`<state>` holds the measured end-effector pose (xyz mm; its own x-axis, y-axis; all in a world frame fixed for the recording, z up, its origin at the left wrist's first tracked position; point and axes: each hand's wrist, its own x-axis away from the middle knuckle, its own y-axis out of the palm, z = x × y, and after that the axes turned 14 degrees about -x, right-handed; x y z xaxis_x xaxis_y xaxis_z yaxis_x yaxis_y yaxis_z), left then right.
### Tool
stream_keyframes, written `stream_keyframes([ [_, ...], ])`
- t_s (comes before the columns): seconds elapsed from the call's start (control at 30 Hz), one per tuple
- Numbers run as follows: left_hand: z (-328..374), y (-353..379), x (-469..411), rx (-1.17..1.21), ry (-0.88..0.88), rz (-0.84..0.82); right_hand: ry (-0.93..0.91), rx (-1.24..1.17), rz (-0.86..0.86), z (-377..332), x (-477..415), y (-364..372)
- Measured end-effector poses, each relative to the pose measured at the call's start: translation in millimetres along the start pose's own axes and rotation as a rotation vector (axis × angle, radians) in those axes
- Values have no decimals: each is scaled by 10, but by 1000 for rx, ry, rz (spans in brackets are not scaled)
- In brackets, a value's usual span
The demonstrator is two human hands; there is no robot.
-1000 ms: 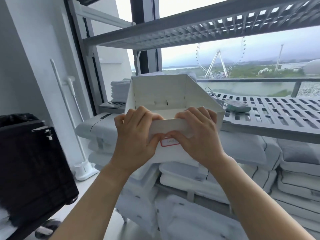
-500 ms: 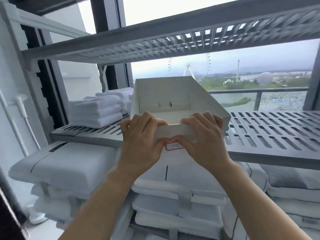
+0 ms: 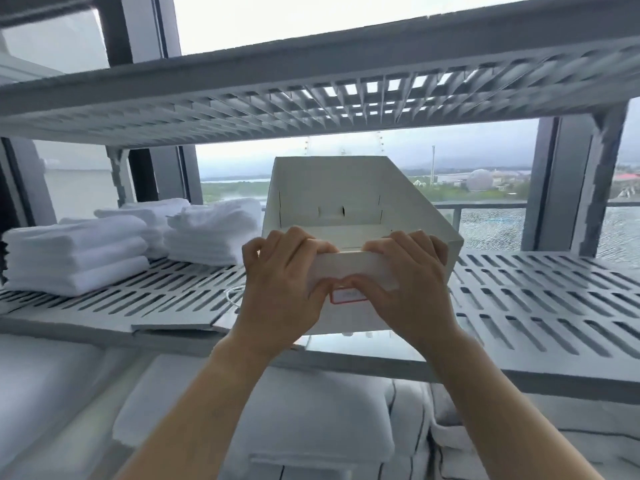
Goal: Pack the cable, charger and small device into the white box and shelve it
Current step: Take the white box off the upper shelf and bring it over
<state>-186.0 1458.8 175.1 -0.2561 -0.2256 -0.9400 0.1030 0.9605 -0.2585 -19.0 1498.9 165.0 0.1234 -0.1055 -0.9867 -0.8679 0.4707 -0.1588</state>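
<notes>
An open white box (image 3: 349,188) with a red-bordered label on its front sits at the level of the middle slatted shelf (image 3: 540,299), in the middle of the view. My left hand (image 3: 280,289) and my right hand (image 3: 405,289) both grip its front wall, fingers hooked over the rim. What lies inside the box is hidden by the front wall. A thin white cable (image 3: 232,295) lies on the shelf just left of my left hand. No charger or small device can be seen.
Stacks of folded white towels (image 3: 74,252) fill the left part of the shelf; the right part is bare slats. Another slatted shelf (image 3: 311,88) runs close overhead. White pillows and bedding (image 3: 277,420) are packed below. A window lies behind.
The view has swung right and up towards the shelf. The box, held in both hands, has come up to the middle shelf, between the towels and the bare slats.
</notes>
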Motion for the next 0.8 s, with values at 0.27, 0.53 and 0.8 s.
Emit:
stream_keyframes([
  [0.27, 1013, 750, -381, 40, 34, 28, 16, 89, -15, 1025, 151, -798],
  [0.53, 1690, 1385, -494, 89, 17, -123, 98, 143, -139, 1786, 391, -1250],
  [0.8, 1965, 1532, -532, 6, -65, -107, 0, 205, -232, 2058, 374, -1375],
])
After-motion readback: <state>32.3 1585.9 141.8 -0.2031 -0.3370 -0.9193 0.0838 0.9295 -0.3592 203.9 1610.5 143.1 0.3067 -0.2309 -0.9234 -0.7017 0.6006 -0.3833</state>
